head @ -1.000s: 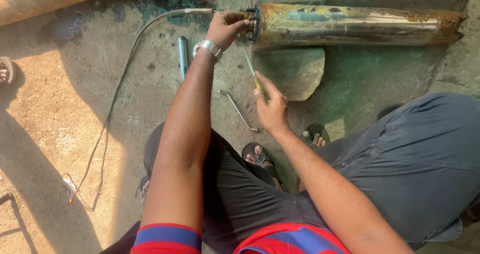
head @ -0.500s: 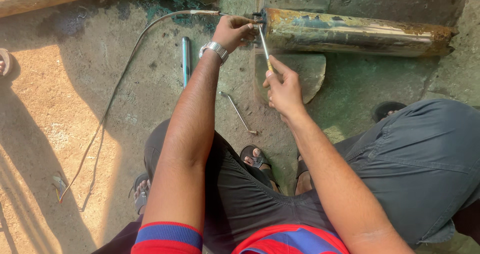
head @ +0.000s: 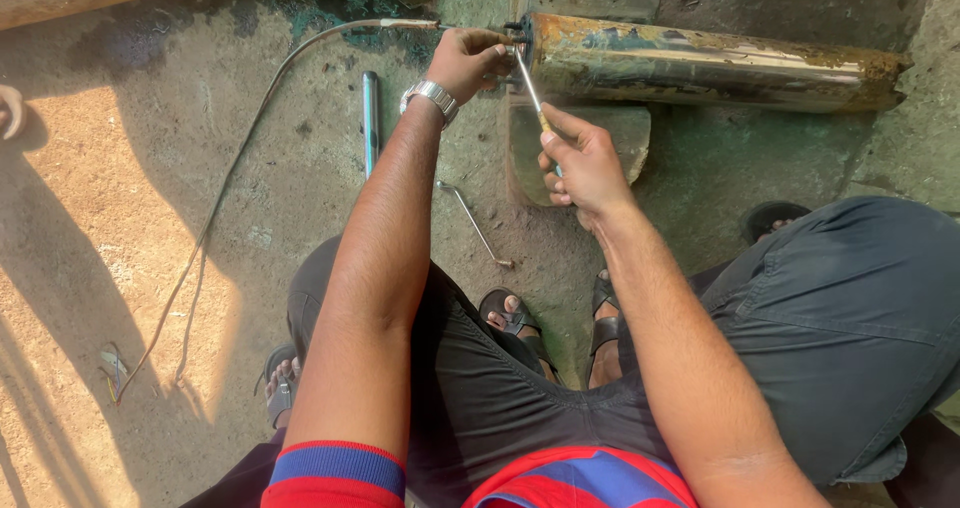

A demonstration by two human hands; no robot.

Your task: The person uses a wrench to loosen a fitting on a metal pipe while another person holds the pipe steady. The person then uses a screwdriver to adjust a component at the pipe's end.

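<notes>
Lying rusty, paint-flaked cylinder (head: 700, 63), perhaps a pump

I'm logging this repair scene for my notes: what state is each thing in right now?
Left hand: gripping the end of the cylinder, where the cable meets it.
Right hand: holding the screwdriver.
Screwdriver: tilted, tip at the cylinder's end face.
Rusty cylinder: lying on its side, propped on a stone block.
Cable: slack, trailing across the ground.
Bent metal rod: lying loose, untouched.
Blue-green tube: lying flat, untouched.
</notes>
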